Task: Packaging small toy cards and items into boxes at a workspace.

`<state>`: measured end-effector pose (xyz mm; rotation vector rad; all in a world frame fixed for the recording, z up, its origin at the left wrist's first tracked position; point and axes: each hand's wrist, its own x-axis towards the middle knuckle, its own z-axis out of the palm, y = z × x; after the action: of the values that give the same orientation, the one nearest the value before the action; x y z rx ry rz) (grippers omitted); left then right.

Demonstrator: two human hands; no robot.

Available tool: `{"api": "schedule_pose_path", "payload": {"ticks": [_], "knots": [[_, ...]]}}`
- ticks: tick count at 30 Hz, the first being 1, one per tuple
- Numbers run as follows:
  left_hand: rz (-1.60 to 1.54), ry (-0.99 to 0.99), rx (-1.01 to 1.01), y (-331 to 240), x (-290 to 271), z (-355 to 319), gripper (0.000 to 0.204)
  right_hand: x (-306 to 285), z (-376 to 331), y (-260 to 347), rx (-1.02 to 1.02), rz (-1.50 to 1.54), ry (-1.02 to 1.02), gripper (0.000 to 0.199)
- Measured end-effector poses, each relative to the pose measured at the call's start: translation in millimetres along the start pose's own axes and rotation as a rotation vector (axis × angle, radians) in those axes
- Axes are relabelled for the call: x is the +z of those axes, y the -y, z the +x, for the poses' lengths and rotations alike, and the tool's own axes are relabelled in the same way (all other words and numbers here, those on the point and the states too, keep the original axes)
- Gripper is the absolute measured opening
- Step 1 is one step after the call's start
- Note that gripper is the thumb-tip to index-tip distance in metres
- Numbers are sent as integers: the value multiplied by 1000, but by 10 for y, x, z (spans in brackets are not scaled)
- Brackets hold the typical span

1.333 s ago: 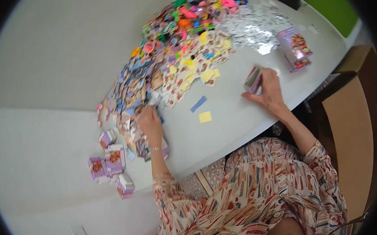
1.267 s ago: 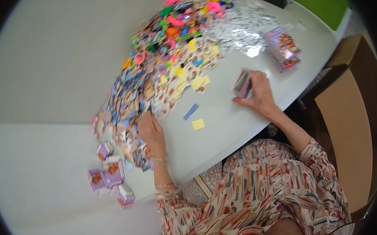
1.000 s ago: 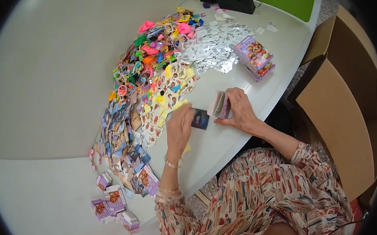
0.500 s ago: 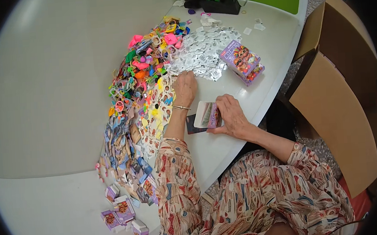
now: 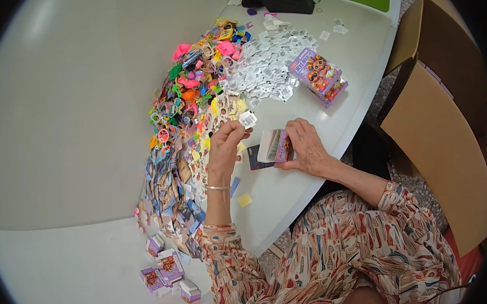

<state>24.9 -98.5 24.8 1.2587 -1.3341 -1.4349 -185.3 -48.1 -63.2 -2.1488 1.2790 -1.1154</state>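
Between the thumb and fingers of my left hand (image 5: 224,147) is a small white printed sticker (image 5: 247,119), pinched by its edge. My right hand (image 5: 307,148) grips a small purple box (image 5: 283,146) whose white flap stands open toward the left hand. Under and beside that box, a dark flat card (image 5: 258,157) lies on the table. Beyond my hands spreads a heap of white stickers (image 5: 271,62). Left of it curves a pile of colourful small toys (image 5: 185,88), with printed paper cutouts (image 5: 207,118) along its near side.
Two purple boxes (image 5: 317,73) are stacked near the table's right edge. Folded bluish papers (image 5: 169,180) and several small purple boxes (image 5: 169,264) lie at the left. A black tape dispenser (image 5: 289,3) stands at the back. A large cardboard carton (image 5: 441,149) is open on the right.
My left hand has come back from the sticker heap toward me, lifting one white sticker. My right hand keeps its grip on the purple box. The whole view has shifted slightly.
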Motion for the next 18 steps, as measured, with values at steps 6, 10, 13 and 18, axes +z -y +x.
{"api": "schedule_pose_path", "payload": {"ticks": [6, 10, 13, 18], "knots": [[127, 42, 156, -261, 231, -419, 5, -27, 24, 39, 2, 7, -3, 82], [663, 54, 437, -313, 372, -477, 5, -40, 30, 34, 4, 4, -7, 82], [901, -24, 576, -424, 477, -538, 8, -16, 29, 39, -10, -8, -21, 83], [869, -22, 454, -385, 474, -580, 8, -7, 12, 32, -14, -20, -35, 83]]}}
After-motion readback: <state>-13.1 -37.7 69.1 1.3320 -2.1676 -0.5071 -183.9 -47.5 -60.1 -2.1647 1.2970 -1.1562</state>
